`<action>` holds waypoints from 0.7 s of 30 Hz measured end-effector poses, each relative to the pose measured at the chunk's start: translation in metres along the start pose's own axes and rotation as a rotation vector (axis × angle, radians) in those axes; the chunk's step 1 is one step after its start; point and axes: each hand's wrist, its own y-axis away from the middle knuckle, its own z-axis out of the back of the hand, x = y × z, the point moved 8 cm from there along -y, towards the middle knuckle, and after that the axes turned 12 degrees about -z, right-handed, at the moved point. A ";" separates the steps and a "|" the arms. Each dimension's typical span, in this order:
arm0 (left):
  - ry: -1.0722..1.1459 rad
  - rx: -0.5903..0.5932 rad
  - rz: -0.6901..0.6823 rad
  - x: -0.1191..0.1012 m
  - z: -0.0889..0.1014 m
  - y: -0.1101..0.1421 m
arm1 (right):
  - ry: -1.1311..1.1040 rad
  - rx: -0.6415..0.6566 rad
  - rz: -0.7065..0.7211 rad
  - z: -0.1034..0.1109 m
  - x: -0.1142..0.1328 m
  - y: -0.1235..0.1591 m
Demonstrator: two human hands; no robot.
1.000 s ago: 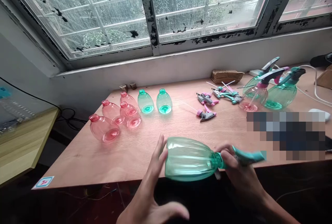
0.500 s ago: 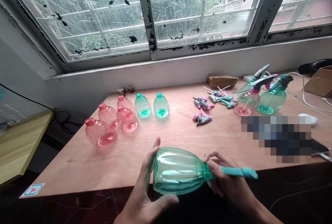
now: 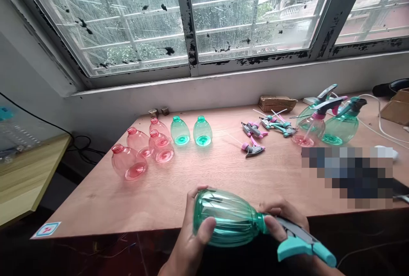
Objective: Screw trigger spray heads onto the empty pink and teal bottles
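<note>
At the bottom of the frame, just to the right of centre, a green bottle [image 3: 226, 214] lies on its side in the air over the table's near edge. The person's left hand [image 3: 191, 237] is wrapped round its base, thumb on top. The right hand [image 3: 286, 214] is closed about the collar of the grey-and-turquoise spray head [image 3: 298, 244], which points to the lower right. From where I stand those fingers hide most of the join, so I can't say whether the collar sits square. If it is skewed, turning it could cross the threads; and smooth, rounded walls could slip in the left palm should that grip loosen, dropping the bottle off the edge.

Beyond, on the wooden table [image 3: 105, 208], red bottles [image 3: 129, 163] cluster left of centre, with two green ones [image 3: 202, 133] beside them. Loose spray heads [image 3: 254, 150] lie right of centre, and fitted spray bottles [image 3: 341, 127] stand farther right, below the window [image 3: 153, 20].
</note>
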 end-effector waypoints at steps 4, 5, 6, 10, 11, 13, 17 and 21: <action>-0.158 0.006 -0.323 -0.019 -0.013 -0.001 | -0.201 0.032 -0.201 -0.001 -0.015 -0.012; -0.223 0.002 -0.406 -0.025 -0.015 0.001 | -0.241 0.048 -0.237 -0.003 -0.017 -0.014; -0.287 0.000 -0.476 -0.032 -0.017 0.002 | -0.280 0.070 -0.273 -0.005 -0.018 -0.016; -0.409 0.028 -0.595 -0.048 -0.022 0.008 | -0.384 0.168 -0.389 -0.012 -0.019 -0.020; -0.424 0.052 -0.589 -0.048 -0.022 0.007 | -0.379 0.199 -0.402 -0.011 -0.018 -0.022; -0.526 0.106 -0.536 -0.045 -0.022 0.004 | -0.319 0.273 -0.408 -0.006 -0.015 -0.027; -0.830 0.102 -0.361 -0.025 -0.003 -0.011 | -0.129 0.081 -0.271 0.049 -0.001 -0.054; -0.939 0.099 -0.250 -0.006 0.013 -0.022 | 0.097 -0.300 0.001 0.125 0.038 -0.092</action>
